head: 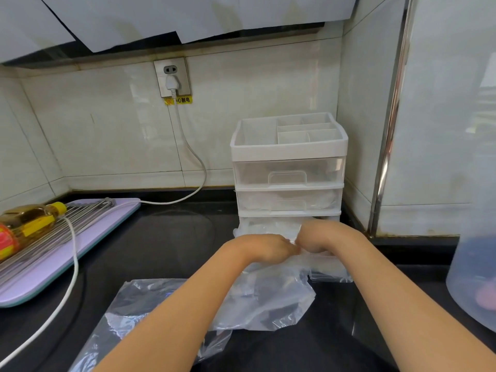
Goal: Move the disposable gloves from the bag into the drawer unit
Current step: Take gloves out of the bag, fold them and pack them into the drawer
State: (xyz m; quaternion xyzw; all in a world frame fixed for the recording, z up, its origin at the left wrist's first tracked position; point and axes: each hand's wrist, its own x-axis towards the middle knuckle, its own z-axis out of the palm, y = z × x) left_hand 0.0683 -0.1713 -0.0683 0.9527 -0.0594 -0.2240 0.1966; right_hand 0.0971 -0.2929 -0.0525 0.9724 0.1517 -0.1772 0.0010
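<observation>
Bright, even indoor light, shadows soft and faint. Glossy black countertop [161, 251] mirrors pale patches. Shiny cream wall tiles [120, 135] carry a weak sheen. Vertical chrome strip [386, 162] has a glare streak. Wide-angle bending at edges. Overall slightly soft; translucent plastic tub [477, 264] at right is blurred.

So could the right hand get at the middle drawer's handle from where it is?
Probably yes. The middle drawer's handle sits above the right hand, with nothing between them. But that hand is busy, fingers curled into the disposable gloves in the open bottom drawer, so it would have to let go.
</observation>
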